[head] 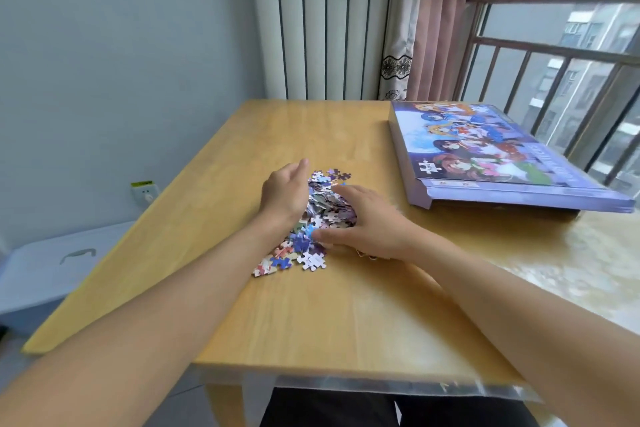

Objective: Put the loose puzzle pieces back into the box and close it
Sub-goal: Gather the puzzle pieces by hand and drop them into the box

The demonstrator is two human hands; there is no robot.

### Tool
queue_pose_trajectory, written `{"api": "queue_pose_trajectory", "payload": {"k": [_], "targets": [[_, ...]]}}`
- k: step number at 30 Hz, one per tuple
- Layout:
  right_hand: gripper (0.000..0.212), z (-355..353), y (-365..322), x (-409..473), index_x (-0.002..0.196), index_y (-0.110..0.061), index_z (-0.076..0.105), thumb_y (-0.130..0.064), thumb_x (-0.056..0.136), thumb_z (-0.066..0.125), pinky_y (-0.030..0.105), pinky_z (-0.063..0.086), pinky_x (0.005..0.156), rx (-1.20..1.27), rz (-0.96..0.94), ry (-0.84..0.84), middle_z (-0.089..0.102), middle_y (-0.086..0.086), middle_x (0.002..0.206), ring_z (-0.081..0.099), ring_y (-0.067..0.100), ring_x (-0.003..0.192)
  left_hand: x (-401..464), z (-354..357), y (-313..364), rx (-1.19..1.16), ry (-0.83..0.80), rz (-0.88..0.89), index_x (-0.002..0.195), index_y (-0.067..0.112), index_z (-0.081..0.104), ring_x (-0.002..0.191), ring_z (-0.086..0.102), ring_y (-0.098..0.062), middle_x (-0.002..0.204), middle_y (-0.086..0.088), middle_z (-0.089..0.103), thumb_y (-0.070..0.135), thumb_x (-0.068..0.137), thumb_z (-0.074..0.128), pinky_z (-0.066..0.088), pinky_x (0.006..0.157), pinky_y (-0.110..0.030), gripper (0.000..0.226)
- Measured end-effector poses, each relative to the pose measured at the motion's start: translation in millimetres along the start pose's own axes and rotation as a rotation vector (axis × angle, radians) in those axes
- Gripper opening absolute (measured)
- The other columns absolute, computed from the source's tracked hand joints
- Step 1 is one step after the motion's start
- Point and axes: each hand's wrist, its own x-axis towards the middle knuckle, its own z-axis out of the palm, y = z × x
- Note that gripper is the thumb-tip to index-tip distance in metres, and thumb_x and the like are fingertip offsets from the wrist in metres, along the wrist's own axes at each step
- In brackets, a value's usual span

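Observation:
A heap of small loose puzzle pieces (320,210) lies in the middle of the wooden table (242,135). My left hand (285,189) presses against the heap's left side, fingers straight and pointing away from me. My right hand (367,222) lies on the heap's right side, fingers spread over the pieces. The flat purple puzzle box (485,156) with a cartoon picture on its lid sits at the table's right, apart from both hands. Its near end flap hangs a little open.
A railing and window (571,80) run along the table's right side. A radiator (318,21) and curtain (426,42) stand behind the table. A white storage bin (55,263) sits on the floor at the left.

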Motion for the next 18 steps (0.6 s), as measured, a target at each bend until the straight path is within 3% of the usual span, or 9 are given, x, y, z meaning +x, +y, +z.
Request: {"api": "queue_pose_trajectory", "payload": {"k": [2, 6, 9, 13, 18], "targets": [[0.115, -8, 7, 3, 0.158, -0.024, 0.023, -0.075, 0.068, 0.073, 0.036, 0.019, 0.123, 0.04, -0.006, -0.091, 0.021, -0.004, 0.165, 0.015, 0.013, 0.151, 9, 9, 2, -0.093, -0.028, -0.056, 0.099, 0.014, 0.07, 0.104, 0.061, -0.021, 0.104, 0.0, 0.069, 0.045, 0.102, 0.045, 0.047, 0.097, -0.041, 0.04], [0.126, -12, 22, -4, 0.159, -0.038, 0.008, -0.07, 0.061, 0.081, 0.03, 0.003, 0.121, 0.014, -0.035, -0.224, 0.001, -0.018, 0.165, -0.005, 0.002, 0.151, 12, 2, 2, -0.17, -0.129, -0.031, 0.122, 0.013, 0.068, 0.106, 0.06, -0.01, 0.119, 0.002, 0.067, 0.042, 0.104, 0.046, 0.044, 0.085, -0.024, 0.041], [0.114, -8, 22, 1, 0.16, -0.036, 0.012, -0.069, 0.071, 0.075, 0.03, 0.011, 0.121, -0.004, -0.051, -0.163, 0.011, -0.012, 0.166, 0.005, 0.006, 0.152, 16, -16, -6, -0.043, -0.195, 0.095, 0.123, 0.022, 0.067, 0.117, 0.058, -0.008, 0.123, 0.009, 0.066, 0.044, 0.101, 0.051, 0.041, 0.092, -0.021, 0.035], [0.099, -5, 24, 13, 0.157, -0.026, 0.027, -0.068, 0.078, 0.069, 0.034, 0.022, 0.12, -0.038, -0.062, -0.075, 0.03, -0.002, 0.161, 0.021, 0.016, 0.149, 21, -30, -17, 0.135, -0.291, 0.168, 0.131, 0.028, 0.063, 0.125, 0.052, -0.007, 0.132, 0.011, 0.061, 0.047, 0.1, 0.054, 0.039, 0.106, -0.028, 0.038], [0.066, -6, 25, 20, 0.142, -0.022, 0.053, -0.054, 0.087, 0.068, 0.037, 0.039, 0.106, -0.079, -0.112, 0.036, 0.056, 0.003, 0.136, 0.047, 0.022, 0.127, 22, -24, -16, 0.176, -0.316, 0.194, 0.128, 0.025, 0.066, 0.118, 0.057, -0.007, 0.125, 0.01, 0.066, 0.044, 0.102, 0.051, 0.041, 0.093, -0.02, 0.036]]}}
